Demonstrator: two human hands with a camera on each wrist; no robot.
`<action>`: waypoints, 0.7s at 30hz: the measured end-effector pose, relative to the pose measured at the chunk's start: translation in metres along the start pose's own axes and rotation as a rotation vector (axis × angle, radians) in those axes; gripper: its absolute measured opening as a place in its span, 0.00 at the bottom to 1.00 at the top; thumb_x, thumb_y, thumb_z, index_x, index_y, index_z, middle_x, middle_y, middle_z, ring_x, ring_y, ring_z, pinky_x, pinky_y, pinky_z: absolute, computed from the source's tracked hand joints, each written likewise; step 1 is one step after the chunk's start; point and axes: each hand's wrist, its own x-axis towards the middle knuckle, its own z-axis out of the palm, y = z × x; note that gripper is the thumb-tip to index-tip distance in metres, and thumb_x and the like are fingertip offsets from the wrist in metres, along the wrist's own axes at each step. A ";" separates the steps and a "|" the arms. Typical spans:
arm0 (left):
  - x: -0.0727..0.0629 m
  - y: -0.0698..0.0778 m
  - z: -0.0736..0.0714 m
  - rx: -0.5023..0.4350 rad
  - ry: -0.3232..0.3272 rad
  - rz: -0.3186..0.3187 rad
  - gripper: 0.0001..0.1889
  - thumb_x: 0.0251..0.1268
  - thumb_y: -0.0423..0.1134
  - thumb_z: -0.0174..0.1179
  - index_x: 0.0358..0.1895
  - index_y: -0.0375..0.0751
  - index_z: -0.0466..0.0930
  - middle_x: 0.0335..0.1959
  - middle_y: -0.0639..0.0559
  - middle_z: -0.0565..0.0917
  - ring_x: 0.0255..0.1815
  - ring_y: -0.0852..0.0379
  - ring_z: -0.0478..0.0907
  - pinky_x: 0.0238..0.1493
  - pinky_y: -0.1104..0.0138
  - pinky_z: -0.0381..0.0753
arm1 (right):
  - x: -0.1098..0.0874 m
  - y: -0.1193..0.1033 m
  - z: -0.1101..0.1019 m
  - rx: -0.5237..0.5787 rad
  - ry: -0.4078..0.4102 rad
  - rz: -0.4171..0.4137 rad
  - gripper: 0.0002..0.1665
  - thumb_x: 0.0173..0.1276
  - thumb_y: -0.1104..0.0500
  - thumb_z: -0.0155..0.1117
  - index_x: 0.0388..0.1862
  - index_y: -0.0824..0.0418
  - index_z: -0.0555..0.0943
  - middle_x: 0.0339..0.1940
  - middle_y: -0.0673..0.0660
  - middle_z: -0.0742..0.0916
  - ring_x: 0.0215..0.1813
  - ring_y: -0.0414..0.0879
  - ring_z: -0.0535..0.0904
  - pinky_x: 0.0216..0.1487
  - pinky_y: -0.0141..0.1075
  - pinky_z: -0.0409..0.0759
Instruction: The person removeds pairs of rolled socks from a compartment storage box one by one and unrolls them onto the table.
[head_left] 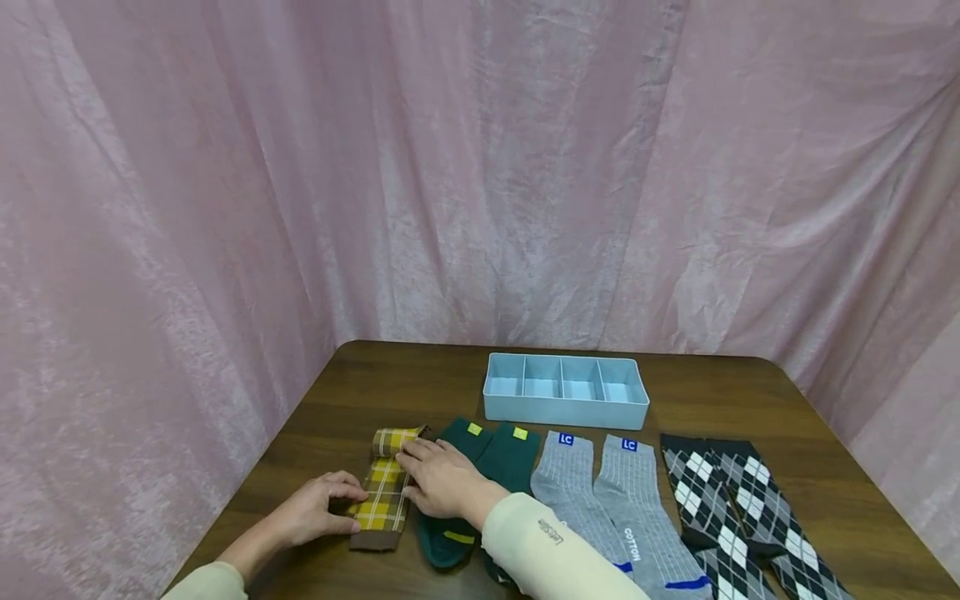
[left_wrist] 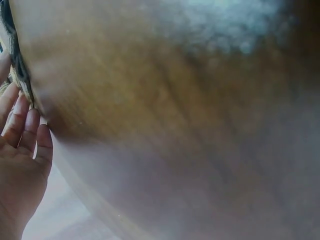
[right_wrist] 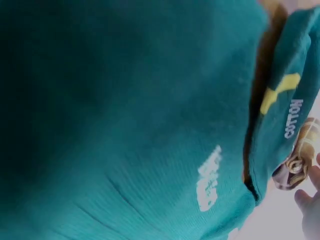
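Note:
A yellow plaid sock point(head_left: 386, 492) lies lengthwise on the table, its brown cuff toward me and its far end folded over. That end shows as a rolled layer point(right_wrist: 297, 170) in the right wrist view. My left hand point(head_left: 318, 508) is at the sock's left edge near the cuff, fingers and thumb loosely curved; the left wrist view shows its fingers fairly straight against the fabric edge. My right hand point(head_left: 446, 479) lies over the sock's right edge, fingers extended by the folded part. Dark green socks point(head_left: 513, 458) lie partly hidden beneath the right hand and forearm.
Grey socks point(head_left: 573, 471) with blue labels lie right of the green pair. Black-and-white argyle socks point(head_left: 720, 492) are farther right. A light blue box point(head_left: 566, 410) with several compartments stands behind them on the wooden table point(head_left: 420, 375). Pink curtains point(head_left: 480, 208) hang beyond the table.

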 end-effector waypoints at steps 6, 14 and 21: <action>0.002 0.003 -0.005 0.033 -0.013 0.032 0.22 0.57 0.52 0.72 0.51 0.45 0.85 0.51 0.58 0.78 0.55 0.44 0.76 0.54 0.47 0.76 | -0.010 -0.009 -0.001 0.131 0.051 -0.034 0.33 0.78 0.39 0.49 0.76 0.50 0.67 0.77 0.49 0.67 0.76 0.43 0.60 0.73 0.41 0.60; 0.007 0.005 -0.009 -0.017 -0.040 -0.003 0.21 0.59 0.51 0.71 0.51 0.44 0.85 0.50 0.58 0.80 0.55 0.43 0.76 0.55 0.43 0.75 | -0.018 -0.022 0.002 0.187 0.128 -0.064 0.30 0.76 0.41 0.54 0.70 0.53 0.74 0.69 0.50 0.76 0.70 0.42 0.70 0.69 0.39 0.66; 0.015 0.001 -0.019 -0.037 0.066 -0.046 0.19 0.60 0.47 0.70 0.52 0.43 0.84 0.52 0.52 0.81 0.57 0.40 0.76 0.54 0.43 0.75 | -0.020 -0.032 0.008 0.180 0.149 -0.100 0.26 0.74 0.42 0.59 0.66 0.50 0.77 0.64 0.49 0.79 0.67 0.41 0.72 0.67 0.39 0.68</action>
